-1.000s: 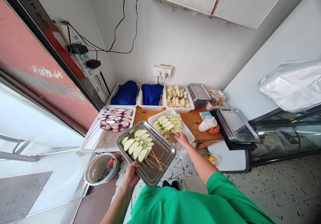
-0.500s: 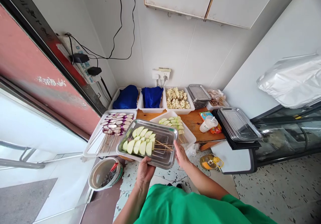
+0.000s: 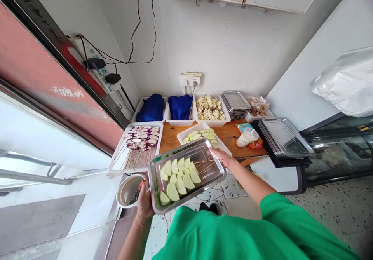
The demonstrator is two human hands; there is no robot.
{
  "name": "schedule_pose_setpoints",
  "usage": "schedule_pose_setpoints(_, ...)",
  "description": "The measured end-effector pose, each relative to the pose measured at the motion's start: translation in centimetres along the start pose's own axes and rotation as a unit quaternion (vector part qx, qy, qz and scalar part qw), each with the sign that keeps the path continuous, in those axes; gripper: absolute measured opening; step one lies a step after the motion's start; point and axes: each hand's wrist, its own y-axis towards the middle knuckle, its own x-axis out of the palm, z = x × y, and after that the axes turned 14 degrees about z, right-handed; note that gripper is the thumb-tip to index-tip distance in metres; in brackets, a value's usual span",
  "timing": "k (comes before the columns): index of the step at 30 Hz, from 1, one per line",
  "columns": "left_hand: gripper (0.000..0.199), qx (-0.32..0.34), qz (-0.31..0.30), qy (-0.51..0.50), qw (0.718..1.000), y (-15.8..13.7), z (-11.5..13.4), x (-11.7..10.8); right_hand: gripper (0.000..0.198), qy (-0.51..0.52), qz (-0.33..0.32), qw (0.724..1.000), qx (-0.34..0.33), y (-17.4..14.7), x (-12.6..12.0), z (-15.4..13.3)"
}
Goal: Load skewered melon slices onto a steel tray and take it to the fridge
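several pale green, half-round vegetable slices on thin wooden sticks (image 3: 180,186) lie in a rectangular shiny metal tray (image 3: 211,176) just below the centre of the frame. both hands hold it: the left hand (image 3: 145,203) is closed on its lower-left end, the right hand (image 3: 223,157) grips its upper-right rim. the step in hand looks like holding the loaded tray steady; the next move seems to call for a firm grip at both ends and little tilt, lest the sticks slide. behind it, at mid-frame, a white plastic tub (image 3: 223,145) of more green slices (image 3: 201,134) sits on a brown wooden table (image 3: 169,139); to the left, a wide white tub (image 3: 118,166) holds purple-edged slices (image 3: 142,135), and a round pale bucket (image 3: 122,194) shows at lower left.
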Motion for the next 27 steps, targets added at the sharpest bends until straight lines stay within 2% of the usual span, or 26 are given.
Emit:
schedule_pose_setpoints(3, 0.036, -0.009, 0.028, 0.03, 0.999, 0.0, 0.0, -0.5, 0.055, 0.057, -0.09, 0.994, 0.026, -0.1, 0.9, -0.1)
schedule_pose_setpoints(5, 0.037, -0.008, 0.035, 0.024, 0.999, -0.2, -0.5, -0.9, 0.051, 0.036, -0.079, 0.996, 0.007, -0.4, 1.4, -0.8)
schedule_pose_setpoints(6, 0.037, -0.003, 0.041, 0.018, 0.999, -0.3, -0.7, -1.2, 0.05, 0.008, -0.056, 0.998, -0.026, -0.7, 1.5, -1.3)
schedule_pose_setpoints(8, 0.036, 0.009, 0.053, 0.008, 0.999, -0.5, -0.9, -1.9, 0.049, -0.075, 0.006, 0.986, -0.147, -1.5, 1.6, -2.8)
schedule_pose_setpoints(10, 0.034, 0.015, 0.064, 0.004, 0.998, -0.7, -0.9, -2.6, 0.051, -0.173, 0.01, 0.936, -0.305, -2.9, 1.6, -4.4)
schedule_pose_setpoints(13, 0.033, 0.007, 0.068, 0.007, 0.998, -0.8, -0.5, -3.1, 0.061, -0.297, -0.119, 0.812, -0.489, -5.2, 2.3, -5.8)
schedule_pose_setpoints(15, 0.032, 0.0, 0.069, 0.007, 0.998, -0.9, -0.3, -3.3, 0.058, -0.344, -0.168, 0.741, -0.551, -6.4, 3.5, -5.8)
schedule_pose_setpoints(16, 0.032, 0.0, 0.069, 0.007, 0.998, -1.0, -0.3, -3.3, 0.05, -0.361, -0.166, 0.72, -0.57, -6.7, 4.2, -5.5)
schedule_pose_setpoints(18, 0.031, 0.0, 0.067, 0.007, 0.998, -1.1, -0.4, -3.5, 0.03, -0.389, -0.145, 0.695, -0.587, -6.8, 5.6, -4.8)
schedule_pose_setpoints(21, 0.03, -0.006, 0.061, 0.007, 0.998, -1.3, -0.8, -3.6, 0.029, -0.421, -0.131, 0.682, -0.584, -6.4, 7.2, -3.9)
schedule_pose_setpoints(23, 0.031, -0.013, 0.059, 0.005, 0.998, -1.4, -1.1, -3.7, 0.026, -0.424, -0.141, 0.686, -0.574, -6.1, 7.8, -3.7)
schedule_pose_setpoints(24, 0.032, -0.014, 0.057, 0.002, 0.998, -1.5, -1.2, -3.8, 0.024, -0.421, -0.149, 0.696, -0.562, -6.0, 7.9, -3.6)
schedule_pose_setpoints(27, 0.034, -0.013, 0.053, -0.014, 0.998, -1.4, -1.4, -4.1, 0.023, -0.407, -0.184, 0.751, -0.487, -6.1, 7.9, -3.4)
